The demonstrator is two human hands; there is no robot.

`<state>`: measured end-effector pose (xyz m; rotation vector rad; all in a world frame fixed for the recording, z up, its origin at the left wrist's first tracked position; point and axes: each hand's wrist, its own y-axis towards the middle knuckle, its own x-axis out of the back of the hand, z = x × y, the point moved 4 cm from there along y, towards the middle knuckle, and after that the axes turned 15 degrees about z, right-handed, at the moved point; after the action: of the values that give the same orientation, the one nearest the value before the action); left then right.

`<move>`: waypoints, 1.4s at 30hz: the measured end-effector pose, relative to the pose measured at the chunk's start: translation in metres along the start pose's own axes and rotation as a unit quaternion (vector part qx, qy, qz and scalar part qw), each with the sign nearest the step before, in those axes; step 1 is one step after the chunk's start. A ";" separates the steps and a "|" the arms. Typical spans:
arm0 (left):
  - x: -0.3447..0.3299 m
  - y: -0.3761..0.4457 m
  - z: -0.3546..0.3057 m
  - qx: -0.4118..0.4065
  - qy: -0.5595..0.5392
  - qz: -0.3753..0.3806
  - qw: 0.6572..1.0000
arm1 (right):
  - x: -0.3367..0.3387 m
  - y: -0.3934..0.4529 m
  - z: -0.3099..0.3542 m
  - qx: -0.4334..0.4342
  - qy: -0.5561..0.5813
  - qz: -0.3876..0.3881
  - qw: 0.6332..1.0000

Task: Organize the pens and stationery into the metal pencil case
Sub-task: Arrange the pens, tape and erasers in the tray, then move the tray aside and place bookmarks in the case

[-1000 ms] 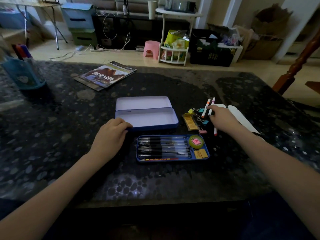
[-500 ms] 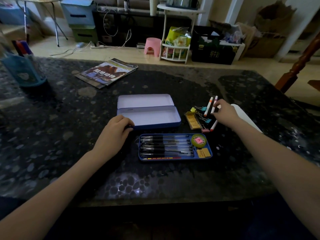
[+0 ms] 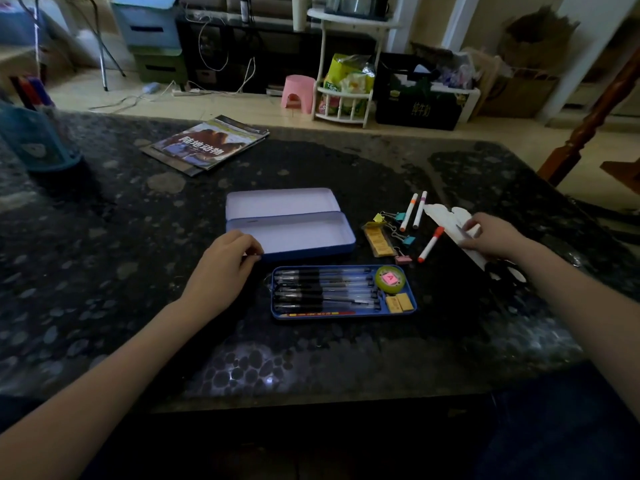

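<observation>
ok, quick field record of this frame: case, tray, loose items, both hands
case: metal pencil case open, lower half bare inside
tray: blue tray in front of the case, holding black pens, green tape roll, two yellow erasers
loose items: three markers, binder clips, yellow packet, right of the case
left hand: rests at the case's near left corner
right hand: fingers grip white paper
</observation>
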<state>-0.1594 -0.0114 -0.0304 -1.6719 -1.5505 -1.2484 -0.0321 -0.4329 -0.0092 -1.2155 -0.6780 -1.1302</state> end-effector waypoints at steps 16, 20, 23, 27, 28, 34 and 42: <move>-0.008 -0.011 -0.027 0.130 0.093 0.181 0.970 | -0.025 -0.041 0.084 0.114 -0.061 -0.104 0.986; -0.013 -0.009 -0.026 0.125 0.058 0.191 0.972 | -0.042 -0.053 0.100 0.049 -0.084 0.042 0.994; -0.013 -0.008 -0.025 0.136 0.033 0.184 0.973 | -0.060 -0.065 0.100 -0.040 -0.075 0.202 0.976; -0.012 -0.008 -0.025 0.151 0.018 0.183 0.971 | -0.067 -0.077 0.103 -0.021 -0.081 0.271 0.959; -0.012 -0.008 -0.025 0.155 0.018 0.182 0.971 | -0.067 -0.079 0.104 -0.010 -0.082 0.272 0.959; -0.009 -0.012 -0.017 0.187 -0.021 0.200 0.962 | -0.072 -0.083 0.111 0.025 -0.038 0.260 0.965; 0.031 -0.030 0.029 0.274 -0.041 0.235 0.932 | -0.093 -0.093 0.158 0.086 -0.008 0.309 0.947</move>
<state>-0.1837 0.0339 -0.0214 -1.5893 -1.2745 -0.4478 -0.1263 -0.2498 -0.0160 -1.1717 -0.3517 -0.5248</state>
